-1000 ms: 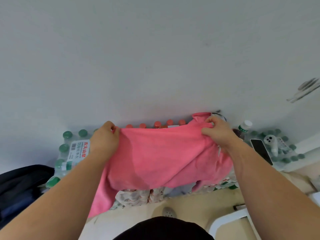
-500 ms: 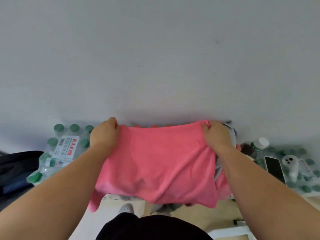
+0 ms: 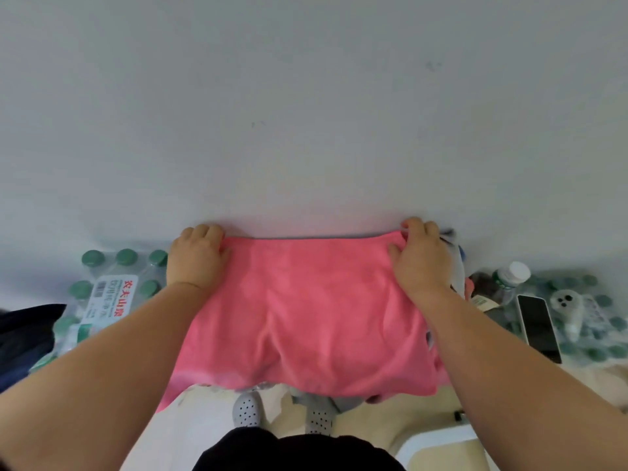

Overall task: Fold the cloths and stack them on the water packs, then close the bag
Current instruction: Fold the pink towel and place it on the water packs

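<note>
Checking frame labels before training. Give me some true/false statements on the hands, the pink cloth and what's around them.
1. The left hand and the right hand both grip the pink cloth at its far corners. True.
2. The caps on the left water pack are red. False: they are green.
3. A phone lies on the right water pack. True.
4. The right hand holds the white-capped bottle. False: the bottle stands untouched to the right of that hand.
5. The pink cloth is folded into a small square. False: it is spread wide between the hands.
</note>
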